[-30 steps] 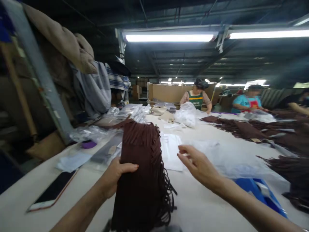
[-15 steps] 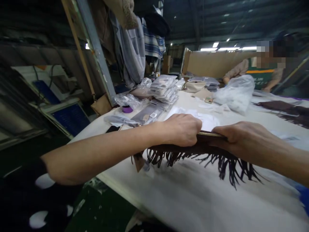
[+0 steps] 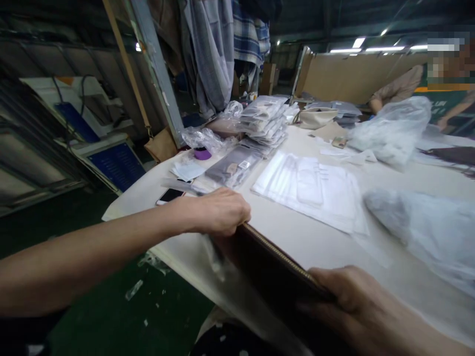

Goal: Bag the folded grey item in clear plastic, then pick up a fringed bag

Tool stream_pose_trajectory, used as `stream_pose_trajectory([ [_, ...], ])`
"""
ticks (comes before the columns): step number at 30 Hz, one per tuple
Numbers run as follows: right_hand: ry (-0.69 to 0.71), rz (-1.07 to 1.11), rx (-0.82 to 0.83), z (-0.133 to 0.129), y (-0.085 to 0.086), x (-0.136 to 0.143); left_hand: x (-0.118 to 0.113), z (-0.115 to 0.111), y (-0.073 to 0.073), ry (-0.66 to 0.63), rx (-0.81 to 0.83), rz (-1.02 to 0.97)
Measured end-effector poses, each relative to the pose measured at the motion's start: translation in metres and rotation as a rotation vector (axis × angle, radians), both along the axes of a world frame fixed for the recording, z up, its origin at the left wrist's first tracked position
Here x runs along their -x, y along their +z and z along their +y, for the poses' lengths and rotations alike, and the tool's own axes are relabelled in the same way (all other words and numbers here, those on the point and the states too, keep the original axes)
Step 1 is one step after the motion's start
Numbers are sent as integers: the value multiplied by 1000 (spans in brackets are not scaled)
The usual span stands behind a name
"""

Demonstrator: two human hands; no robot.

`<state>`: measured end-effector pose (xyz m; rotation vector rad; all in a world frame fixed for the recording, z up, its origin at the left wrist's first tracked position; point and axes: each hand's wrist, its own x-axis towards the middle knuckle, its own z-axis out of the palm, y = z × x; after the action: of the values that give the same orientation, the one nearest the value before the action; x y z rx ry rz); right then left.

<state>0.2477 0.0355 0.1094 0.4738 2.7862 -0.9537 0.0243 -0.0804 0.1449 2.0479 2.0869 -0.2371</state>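
- Head view: left hand (image 3: pixel 218 212) closed over the far end of a dark brown bag (image 3: pixel 274 269), knuckles up, fingers curled over its top edge.
- Right hand (image 3: pixel 356 306) at bottom right grips the near end of the same bag, thumb on top, fingers wrapped under and out of sight.
- Bag hangs at the near edge of the white table (image 3: pixel 319 244), held between both hands, zip edge running diagonally from left hand down to right. Lower part of the bag is blurred and dark; can't tell what the fringe is doing.
- Flat stack of clear plastic bags (image 3: pixel 308 190) lies on the table just beyond the bag, not touching it.
- Crumpled clear plastic (image 3: pixel 426 227) to the right of that stack, near the right hand.
- Phone (image 3: pixel 169 196) lies face up at the table's left corner, just behind the left wrist.
- Pile of packed items in clear sleeves (image 3: pixel 265 121) further back, with a purple roll (image 3: pixel 202 154) to its left.
- Bulging clear bag (image 3: pixel 393 131) at far right of the table.
- Another person's sleeve (image 3: pixel 399 89) shows at the far end, beside a cardboard sheet (image 3: pixel 345 76).
- Garments (image 3: pixel 222 44) hang above the table's left end.
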Motion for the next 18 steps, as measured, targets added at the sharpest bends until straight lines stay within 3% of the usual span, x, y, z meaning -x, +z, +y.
stream_pose_trajectory([
  [2, 43, -23, 157, -11, 8, 6, 3, -24, 21, 26, 90, -57],
  [4, 40, -65, 204, -12, 26, 13, 4, -43, 44, 136, 129, -88],
  [7, 8, -145, 215, 2, 51, 19, 6, -52, 60, 264, 139, -101],
  [10, -40, -182, 158, 27, 61, 16, 8, -34, 56, 200, 97, -90],
  [13, -81, -158, 48, 54, 65, 10, 10, 1, 51, 81, 35, -61],
  [18, -90, -151, -264, 92, 89, -2, 12, 55, 57, -21, -127, 134],
])
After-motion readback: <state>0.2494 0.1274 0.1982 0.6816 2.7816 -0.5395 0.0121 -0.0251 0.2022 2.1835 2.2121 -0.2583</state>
